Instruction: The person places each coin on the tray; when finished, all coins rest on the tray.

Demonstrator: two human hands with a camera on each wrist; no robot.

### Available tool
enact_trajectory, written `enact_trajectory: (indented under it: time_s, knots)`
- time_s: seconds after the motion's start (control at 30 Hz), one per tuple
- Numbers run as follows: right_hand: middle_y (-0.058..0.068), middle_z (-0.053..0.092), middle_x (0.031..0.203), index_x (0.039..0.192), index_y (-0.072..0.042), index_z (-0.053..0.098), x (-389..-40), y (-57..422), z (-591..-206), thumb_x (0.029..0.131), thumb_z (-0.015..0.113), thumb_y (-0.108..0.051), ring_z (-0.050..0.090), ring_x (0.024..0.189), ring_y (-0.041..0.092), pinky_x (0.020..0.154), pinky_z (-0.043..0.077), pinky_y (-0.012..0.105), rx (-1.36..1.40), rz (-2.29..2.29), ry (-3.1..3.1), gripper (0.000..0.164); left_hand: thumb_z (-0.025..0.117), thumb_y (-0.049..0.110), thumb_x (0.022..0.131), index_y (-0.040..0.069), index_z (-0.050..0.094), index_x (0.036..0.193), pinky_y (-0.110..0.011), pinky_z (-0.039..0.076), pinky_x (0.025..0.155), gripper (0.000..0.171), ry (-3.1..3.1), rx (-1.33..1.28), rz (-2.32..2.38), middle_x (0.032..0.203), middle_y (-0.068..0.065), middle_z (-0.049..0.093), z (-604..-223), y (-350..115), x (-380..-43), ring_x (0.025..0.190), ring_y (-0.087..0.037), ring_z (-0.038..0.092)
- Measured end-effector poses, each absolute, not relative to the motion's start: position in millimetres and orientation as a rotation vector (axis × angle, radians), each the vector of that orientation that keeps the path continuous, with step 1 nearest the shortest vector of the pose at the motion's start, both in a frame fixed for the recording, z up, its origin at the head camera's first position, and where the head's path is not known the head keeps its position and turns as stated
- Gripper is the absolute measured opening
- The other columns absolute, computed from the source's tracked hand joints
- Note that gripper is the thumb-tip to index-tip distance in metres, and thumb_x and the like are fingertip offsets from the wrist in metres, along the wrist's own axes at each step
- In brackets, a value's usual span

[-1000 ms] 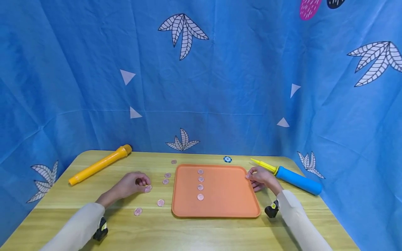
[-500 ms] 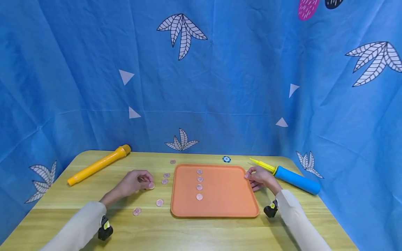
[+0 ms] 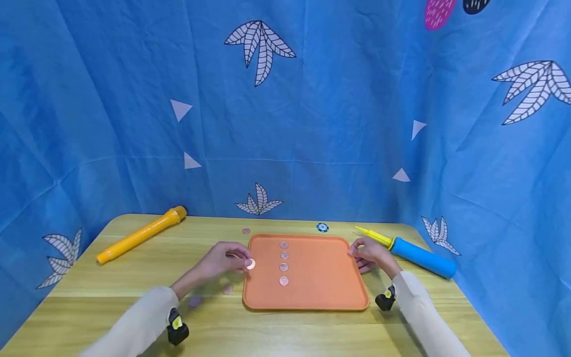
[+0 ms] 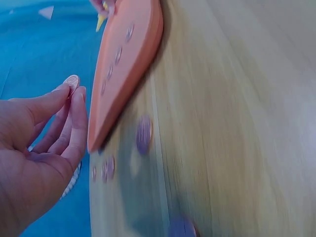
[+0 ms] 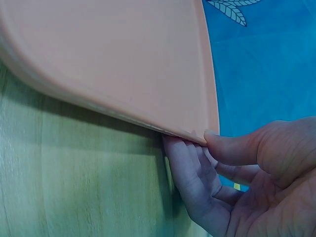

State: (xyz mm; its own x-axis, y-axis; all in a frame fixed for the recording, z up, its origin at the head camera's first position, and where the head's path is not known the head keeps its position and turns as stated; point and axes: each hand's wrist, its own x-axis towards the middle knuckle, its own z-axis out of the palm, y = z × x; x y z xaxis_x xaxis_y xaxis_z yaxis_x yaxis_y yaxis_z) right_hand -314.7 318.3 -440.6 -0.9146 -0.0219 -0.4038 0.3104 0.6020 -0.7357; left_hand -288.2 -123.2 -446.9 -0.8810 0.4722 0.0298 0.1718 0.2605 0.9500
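Observation:
My left hand pinches a copper-coloured coin between thumb and fingertips, at the left rim of the orange tray. On the tray lies a column of several similar coins, the nearest one towards the front. My right hand grips the tray's right rim, thumb on top and fingers beneath, as the right wrist view shows. Left of the tray, a coin and another coin lie on the table, and a small coin lies near its back left corner. The left hand hides the table behind it.
A yellow-orange toy microphone lies at the back left of the wooden table. Behind the tray sits a blue and white poker chip. To the right lies a blue and yellow hand pump. A blue patterned curtain hangs behind.
The left hand has carried its coin rightwards from the table to the tray's left edge, now covering two coins seen before. The right hand keeps its hold on the rim.

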Motion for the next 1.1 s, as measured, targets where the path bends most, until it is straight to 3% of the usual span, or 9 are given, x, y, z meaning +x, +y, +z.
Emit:
enact_trajectory:
  time_s: [0.3,0.63,0.87,1.1]
  knots:
    - [0.007,0.066,0.079,0.107,0.0,0.058,-316,319,-441,0.106,0.061,-0.011,0.067,0.064,0.017,0.066,0.064,0.039,0.234,-1.225,2.462,0.012,0.07,0.003,0.098,-0.007,0.073,0.112,-0.039,0.065,0.079,0.017,2.195,0.659,1.66,0.101,-0.016,0.075,-449,-91,-283,0.083,-0.02,0.073]
    - [0.006,0.064,0.074,0.106,0.0,0.059,-316,320,-441,0.106,0.062,-0.011,0.066,0.062,0.016,0.064,0.064,0.039,0.212,-1.23,2.466,0.011,0.074,0.003,0.095,-0.004,0.077,0.108,-0.036,0.065,0.076,0.014,2.132,0.624,1.625,0.096,-0.011,0.076,-457,-66,-277,0.081,-0.019,0.073]
    - [0.006,0.064,0.073,0.104,0.0,0.059,-316,320,-442,0.105,0.062,-0.01,0.066,0.061,0.016,0.064,0.064,0.039,0.217,-1.235,2.48,0.011,0.074,-0.001,0.094,-0.008,0.075,0.104,-0.035,0.065,0.069,0.012,2.074,0.73,1.588,0.091,-0.019,0.077,-463,-53,-270,0.076,-0.018,0.073]
    - [0.006,0.064,0.074,0.104,-0.001,0.059,-316,320,-443,0.105,0.062,-0.011,0.065,0.061,0.016,0.063,0.063,0.038,0.227,-1.241,2.468,0.01,0.076,-0.004,0.092,-0.006,0.076,0.097,-0.032,0.063,0.064,0.006,2.175,0.759,1.511,0.09,-0.015,0.076,-464,-45,-262,0.071,-0.015,0.07]
